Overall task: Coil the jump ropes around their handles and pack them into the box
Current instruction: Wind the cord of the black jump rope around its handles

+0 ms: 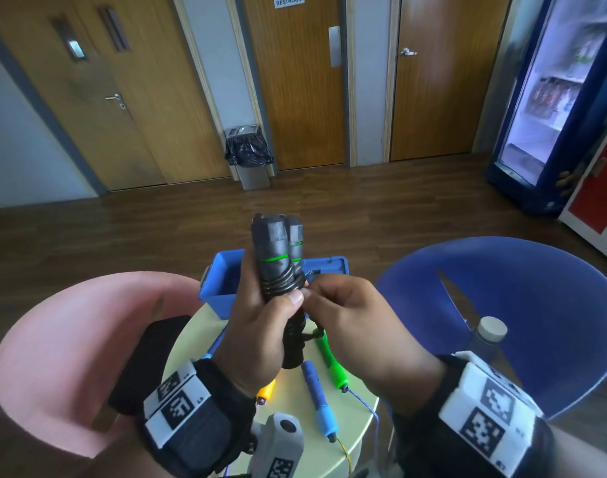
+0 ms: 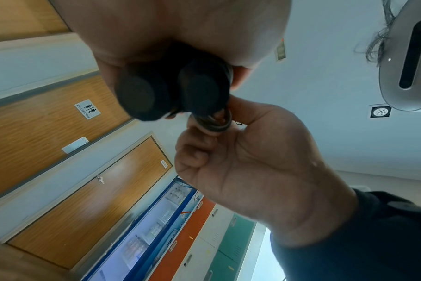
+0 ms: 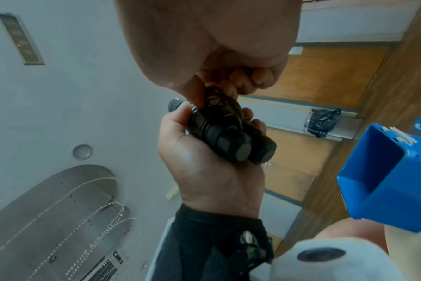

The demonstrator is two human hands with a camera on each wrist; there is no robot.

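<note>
My left hand [image 1: 260,322] grips a pair of black jump-rope handles [image 1: 278,257] held upright side by side, each with a thin green ring; black rope [image 1: 283,282] is coiled round their middle. My right hand [image 1: 333,305] pinches the rope at the coil, fingers curled. The left wrist view shows the handles' butt ends [image 2: 142,97] and the right hand [image 2: 240,155] pinching the rope. From the right wrist, the left hand [image 3: 204,167] wraps the handles [image 3: 228,138]. The open blue box [image 1: 222,288] stands behind the hands on the small round table [image 1: 357,419].
On the table lie a blue-handled rope [image 1: 317,391], a green handle [image 1: 331,360] and a yellow handle [image 1: 266,391]. A pink chair [image 1: 71,339] stands left, a blue chair [image 1: 519,305] right with a capped bottle [image 1: 490,331]. A bin [image 1: 248,157] stands by the doors.
</note>
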